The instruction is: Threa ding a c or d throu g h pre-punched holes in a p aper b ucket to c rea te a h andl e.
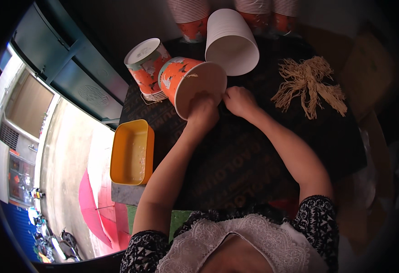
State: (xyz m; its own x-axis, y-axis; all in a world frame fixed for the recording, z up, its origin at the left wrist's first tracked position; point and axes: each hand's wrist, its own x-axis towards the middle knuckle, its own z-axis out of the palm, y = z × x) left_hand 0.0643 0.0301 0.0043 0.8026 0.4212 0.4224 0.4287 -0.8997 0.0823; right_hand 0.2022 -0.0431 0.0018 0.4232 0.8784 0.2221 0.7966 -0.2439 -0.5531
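Observation:
An orange paper bucket (174,75) with white bird-like shapes lies tilted, its white mouth toward me. A short string end (191,76) shows inside its upper wall. My left hand (204,111) reaches into the mouth, its fingers bunched in shadow; what they hold is hidden. Against the outside of the rim at the right, my right hand (239,101) is closed in a pinch, and I cannot make out what is between its fingertips. Behind the bucket at the left stands an upside-down stack of matching buckets (147,68), with string at its lower rim.
A nested stack of white buckets (231,43) lies mouth toward me at the back. More orange stacks (195,28) stand behind it. At the right is a bundle of beige strings (311,86). A yellow box (132,175) sits at the left table edge, beside an open doorway.

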